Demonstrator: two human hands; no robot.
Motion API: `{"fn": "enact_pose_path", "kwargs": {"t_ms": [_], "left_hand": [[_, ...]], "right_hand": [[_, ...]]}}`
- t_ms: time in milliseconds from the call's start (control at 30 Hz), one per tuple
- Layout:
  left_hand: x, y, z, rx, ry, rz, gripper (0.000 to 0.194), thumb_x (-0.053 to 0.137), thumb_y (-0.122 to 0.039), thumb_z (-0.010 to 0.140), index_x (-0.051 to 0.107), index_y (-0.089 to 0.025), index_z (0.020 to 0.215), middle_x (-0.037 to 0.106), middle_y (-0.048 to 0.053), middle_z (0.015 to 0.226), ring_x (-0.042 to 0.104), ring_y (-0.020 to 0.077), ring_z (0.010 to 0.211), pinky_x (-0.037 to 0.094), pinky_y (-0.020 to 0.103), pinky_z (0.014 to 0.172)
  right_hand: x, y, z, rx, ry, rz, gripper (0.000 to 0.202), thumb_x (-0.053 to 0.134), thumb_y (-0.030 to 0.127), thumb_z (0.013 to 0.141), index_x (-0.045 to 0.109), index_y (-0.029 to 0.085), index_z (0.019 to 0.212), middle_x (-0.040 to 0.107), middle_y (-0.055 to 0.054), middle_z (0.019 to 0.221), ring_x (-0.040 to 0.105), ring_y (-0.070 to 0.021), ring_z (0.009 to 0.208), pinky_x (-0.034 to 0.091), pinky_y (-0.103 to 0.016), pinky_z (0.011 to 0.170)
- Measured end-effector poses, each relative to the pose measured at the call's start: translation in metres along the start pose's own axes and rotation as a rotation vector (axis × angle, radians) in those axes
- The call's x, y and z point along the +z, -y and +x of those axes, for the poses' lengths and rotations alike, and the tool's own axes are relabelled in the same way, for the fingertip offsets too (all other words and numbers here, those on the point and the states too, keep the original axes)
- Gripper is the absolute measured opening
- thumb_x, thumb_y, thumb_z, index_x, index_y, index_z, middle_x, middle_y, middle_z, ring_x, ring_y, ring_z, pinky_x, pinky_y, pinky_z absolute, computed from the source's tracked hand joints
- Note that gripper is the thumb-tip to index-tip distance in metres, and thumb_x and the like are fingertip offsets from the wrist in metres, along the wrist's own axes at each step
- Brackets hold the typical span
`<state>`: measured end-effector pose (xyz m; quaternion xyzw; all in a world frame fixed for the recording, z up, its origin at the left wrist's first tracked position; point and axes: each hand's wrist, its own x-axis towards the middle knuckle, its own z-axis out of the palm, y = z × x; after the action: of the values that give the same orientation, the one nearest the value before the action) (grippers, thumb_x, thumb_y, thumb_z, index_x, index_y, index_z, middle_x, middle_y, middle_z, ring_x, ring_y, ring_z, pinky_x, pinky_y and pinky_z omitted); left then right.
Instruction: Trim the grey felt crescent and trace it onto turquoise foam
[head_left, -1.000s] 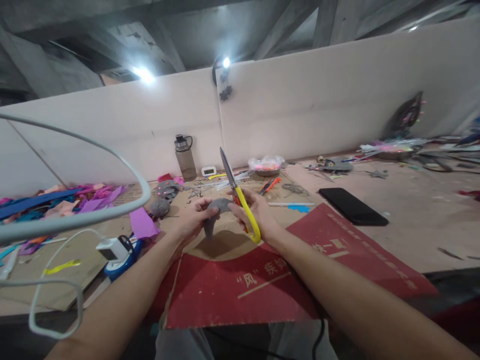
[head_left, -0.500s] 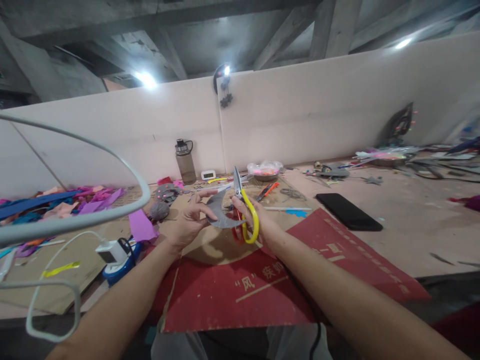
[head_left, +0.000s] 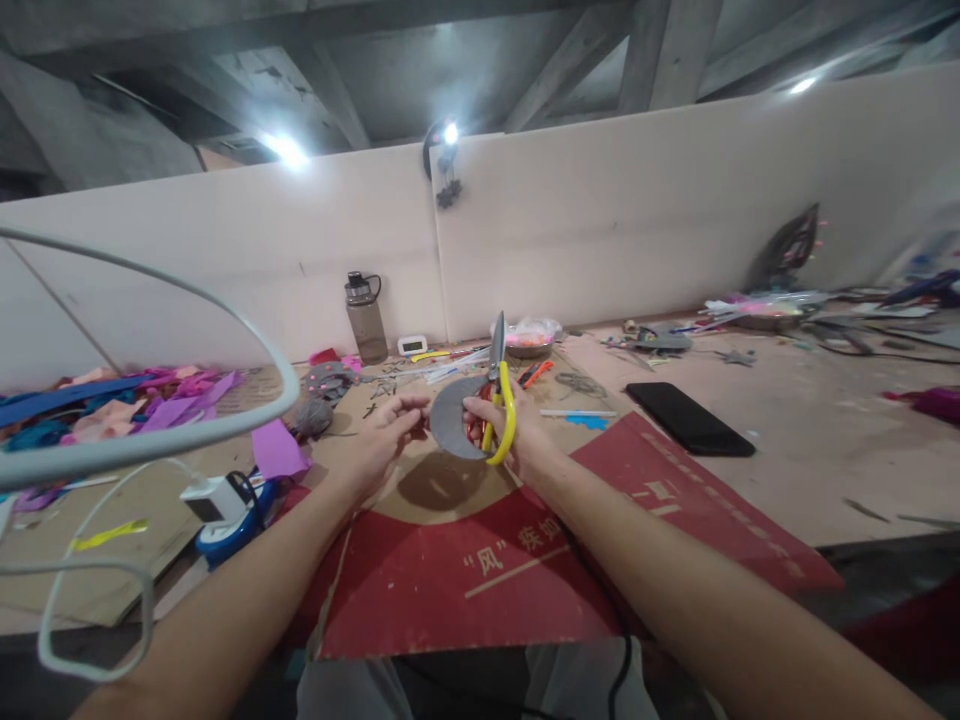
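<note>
A grey crescent-shaped flat piece (head_left: 448, 420), which looks like felt or thin sheet, is upright over the cardboard. My right hand (head_left: 525, 425) grips scissors (head_left: 507, 415) with yellow and red handles, blades pointing up and away. The right thumb also presses on the inner curve of the crescent and holds it against the scissors. My left hand (head_left: 390, 430) is just left of the piece, its fingers loosely bent and the thumb a little apart from them. Whether its fingertips touch the edge is hard to make out.
Red-printed cardboard (head_left: 525, 590) lies under my hands. A black phone (head_left: 690, 418) is to the right, a bottle (head_left: 366, 318) at the back. Coloured scraps (head_left: 120, 405), a white charger (head_left: 214, 502) and a pale curved tube (head_left: 247, 340) are on the left.
My left hand has let go of the grey crescent and drawn slightly left. The crescent has turned and is now in my right hand with the scissors, whose blades swung right.
</note>
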<state>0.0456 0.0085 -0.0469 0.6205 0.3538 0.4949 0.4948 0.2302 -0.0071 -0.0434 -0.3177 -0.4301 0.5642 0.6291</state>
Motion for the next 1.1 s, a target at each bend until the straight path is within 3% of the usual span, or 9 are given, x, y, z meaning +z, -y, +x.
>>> {"fn": "enact_pose_path", "kwargs": {"t_ms": [133, 233, 367, 433, 500, 600, 700, 833, 1100], "left_hand": [[0.012, -0.001, -0.006, -0.184, 0.073, -0.107, 0.031, 0.065, -0.045, 0.08, 0.064, -0.014, 0.077, 0.064, 0.004, 0.067, 0.058, 0.013, 0.059, 0.045, 0.026, 0.061], [0.016, -0.005, -0.008, -0.179, 0.081, -0.041, 0.029, 0.073, -0.04, 0.073, 0.062, -0.014, 0.07, 0.063, 0.002, 0.062, 0.057, 0.0112, 0.055, 0.043, 0.024, 0.059], [0.007, -0.011, -0.003, -0.138, -0.04, -0.038, 0.032, 0.077, -0.04, 0.068, 0.057, -0.015, 0.064, 0.059, -0.001, 0.056, 0.053, 0.0089, 0.05, 0.041, 0.022, 0.053], [-0.002, -0.013, 0.001, -0.117, -0.13, -0.06, 0.032, 0.079, -0.038, 0.064, 0.056, -0.016, 0.065, 0.058, -0.003, 0.056, 0.052, 0.008, 0.049, 0.041, 0.021, 0.052], [-0.011, -0.015, 0.004, -0.104, -0.204, -0.082, 0.032, 0.08, -0.036, 0.062, 0.055, -0.016, 0.066, 0.059, -0.003, 0.058, 0.053, 0.0079, 0.049, 0.042, 0.02, 0.052], [-0.021, -0.019, 0.006, -0.09, -0.266, -0.102, 0.033, 0.08, -0.035, 0.06, 0.055, -0.016, 0.069, 0.062, -0.001, 0.061, 0.055, 0.0085, 0.05, 0.043, 0.02, 0.052], [-0.027, -0.021, 0.006, -0.055, -0.283, -0.117, 0.031, 0.079, -0.035, 0.061, 0.056, -0.016, 0.07, 0.061, -0.001, 0.06, 0.056, 0.0093, 0.05, 0.044, 0.02, 0.051], [-0.033, -0.021, 0.008, -0.034, -0.298, -0.098, 0.03, 0.078, -0.035, 0.063, 0.057, -0.015, 0.072, 0.063, 0.0, 0.063, 0.057, 0.0092, 0.05, 0.043, 0.02, 0.049], [-0.041, -0.019, 0.012, 0.028, -0.36, -0.085, 0.027, 0.076, -0.036, 0.065, 0.058, -0.016, 0.07, 0.059, -0.002, 0.057, 0.053, 0.0081, 0.046, 0.042, 0.019, 0.047]], "right_hand": [[0.0, 0.004, -0.001, -0.075, -0.019, -0.004, 0.046, 0.077, 0.033, 0.062, 0.041, 0.024, 0.089, 0.056, 0.009, 0.057, 0.052, -0.0096, 0.039, 0.045, -0.021, 0.038], [0.001, 0.006, -0.003, -0.09, 0.002, -0.03, 0.045, 0.075, 0.036, 0.065, 0.04, 0.024, 0.091, 0.053, 0.011, 0.058, 0.049, -0.0082, 0.039, 0.043, -0.02, 0.039], [-0.002, 0.005, -0.002, -0.139, 0.033, -0.145, 0.046, 0.068, 0.04, 0.071, 0.043, 0.027, 0.107, 0.049, 0.011, 0.062, 0.042, -0.0062, 0.038, 0.039, -0.019, 0.039], [-0.005, 0.005, -0.001, -0.246, 0.064, -0.285, 0.044, 0.064, 0.038, 0.076, 0.044, 0.028, 0.114, 0.056, 0.006, 0.075, 0.05, -0.0082, 0.05, 0.045, -0.022, 0.049], [-0.008, 0.007, -0.001, -0.402, 0.091, -0.511, 0.043, 0.059, 0.033, 0.079, 0.045, 0.026, 0.119, 0.061, -0.001, 0.095, 0.059, -0.0134, 0.074, 0.05, -0.028, 0.069], [-0.011, 0.01, -0.003, -0.552, 0.172, -0.915, 0.04, 0.056, 0.027, 0.081, 0.051, 0.022, 0.12, 0.062, -0.007, 0.111, 0.058, -0.0205, 0.099, 0.045, -0.035, 0.087], [-0.012, 0.011, -0.007, -0.539, 0.252, -1.237, 0.034, 0.055, 0.028, 0.082, 0.059, 0.021, 0.115, 0.066, -0.008, 0.107, 0.06, -0.0215, 0.095, 0.043, -0.032, 0.083], [-0.01, 0.013, -0.012, -0.481, 0.232, -1.562, 0.036, 0.053, 0.039, 0.085, 0.061, 0.028, 0.118, 0.067, -0.006, 0.097, 0.061, -0.0223, 0.084, 0.04, -0.03, 0.069], [-0.007, 0.012, -0.017, -0.513, 0.264, -1.719, 0.037, 0.046, 0.041, 0.09, 0.057, 0.03, 0.123, 0.065, -0.006, 0.104, 0.061, -0.0208, 0.084, 0.035, -0.028, 0.064]]}}
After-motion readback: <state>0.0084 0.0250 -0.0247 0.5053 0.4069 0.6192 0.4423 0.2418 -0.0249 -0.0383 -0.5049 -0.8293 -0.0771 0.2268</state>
